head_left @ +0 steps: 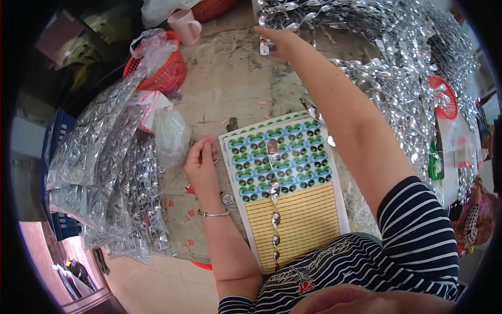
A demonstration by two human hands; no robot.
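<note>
My right arm stretches to the far side of the table, where my right hand (280, 43) closes at the end of a twisted silver strip (264, 48) beside a big heap of such strips. Part of that grip is hidden. My left hand (202, 163) rests left of the printed sheets, fingers curled together; anything pinched there is too small to make out. On the sticker sheets (293, 209), with green and blue round figures above and yellow rows below, lies another twisted silver strip (275, 191) lengthwise, with a flat tab at its far end.
Silver strips (413, 78) pile up at the far right. Bagged strips (115, 172) cover the left side, near a knotted plastic bag (172, 137). A red basket (162, 70) and a pink mug (184, 27) stand at the back left. A green bottle (435, 162) is right.
</note>
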